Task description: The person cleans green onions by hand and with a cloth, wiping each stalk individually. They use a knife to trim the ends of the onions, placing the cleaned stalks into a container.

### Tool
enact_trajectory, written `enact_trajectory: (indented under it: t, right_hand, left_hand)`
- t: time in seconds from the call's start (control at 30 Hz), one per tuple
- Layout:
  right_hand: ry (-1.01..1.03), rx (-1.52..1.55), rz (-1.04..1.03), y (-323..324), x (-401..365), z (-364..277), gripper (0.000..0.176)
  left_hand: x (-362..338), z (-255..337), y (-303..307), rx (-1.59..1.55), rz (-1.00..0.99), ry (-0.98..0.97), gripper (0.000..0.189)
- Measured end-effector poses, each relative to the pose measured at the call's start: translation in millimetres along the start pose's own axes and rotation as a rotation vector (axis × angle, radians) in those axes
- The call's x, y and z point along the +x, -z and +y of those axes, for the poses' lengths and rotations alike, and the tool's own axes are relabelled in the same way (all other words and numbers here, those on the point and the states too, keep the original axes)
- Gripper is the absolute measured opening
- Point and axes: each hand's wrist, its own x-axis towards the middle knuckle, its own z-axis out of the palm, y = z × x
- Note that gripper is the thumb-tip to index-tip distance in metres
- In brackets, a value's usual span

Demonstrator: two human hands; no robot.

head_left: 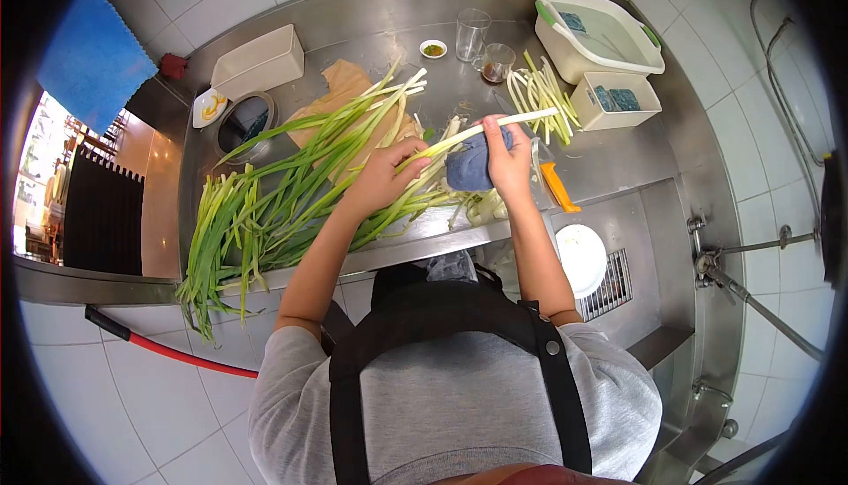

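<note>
Across the front of me runs a single green onion [533,117], its white end pointing right. My left hand [389,171] is closed around its greener part. My right hand [509,156] is closed on its pale stem, with a blue cloth [468,169] bunched in the same hand. Long green onions [265,224] lie in a big heap to the left, leaves drooping over the counter edge. Beyond my right hand lies a smaller bunch of green onions [528,92]. Peeled scraps [481,209] sit beneath my hands. An orange-handled knife [558,189] lies just right.
Along the back stand a beige bin [256,63], a small sauce dish [433,49], a tall glass [473,33], a glass mug [496,63] and a water-filled tub [609,61]. A sink [649,220] with a white round item [580,260] is at right.
</note>
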Motion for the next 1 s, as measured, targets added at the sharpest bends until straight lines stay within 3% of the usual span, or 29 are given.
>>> enact_trajectory:
  t: [0.37, 0.63, 0.7, 0.8, 0.87, 0.93, 0.97, 1.0]
  right_hand:
    - [0.066, -0.402, -0.28, 27.9, -4.4, -29.9, 0.025]
    - [0.159, -0.567, -0.477, 48.3, 2.3, -42.4, 0.022]
    - [0.154, -0.479, -0.409, 55.0, 4.2, -40.0, 0.02]
    - [0.098, -0.409, -0.099, 79.8, 18.9, -36.9, 0.015]
    - [0.306, -0.394, 0.165, 102.5, 33.7, -36.0, 0.015]
    - [0.302, -0.374, 0.378, 125.9, 44.2, -48.8, 0.02]
    - [0.309, -0.384, 0.413, 131.4, 47.6, -52.6, 0.02]
    - [0.253, -0.366, 0.305, 136.2, 49.2, -49.9, 0.019]
  left_hand:
    - [-8.0, -1.3, 0.9, 0.018, -0.015, -0.008, 0.013]
    - [-11.7, -11.7, 10.2, -0.277, -0.156, 0.098, 0.015]
    - [-13.3, -5.2, 16.7, -0.306, -0.149, 0.132, 0.015]
    - [-16.4, -6.9, 32.6, -0.308, -0.122, 0.182, 0.015]
    - [-22.7, -15.1, 47.0, -0.283, -0.106, 0.198, 0.015]
    - [-27.4, -23.9, 60.9, -0.237, 0.018, 0.193, 0.015]
    - [-28.2, -26.0, 66.2, -0.236, 0.019, 0.189, 0.015]
    - [-29.5, -27.4, 70.2, -0.241, 0.063, 0.228, 0.015]
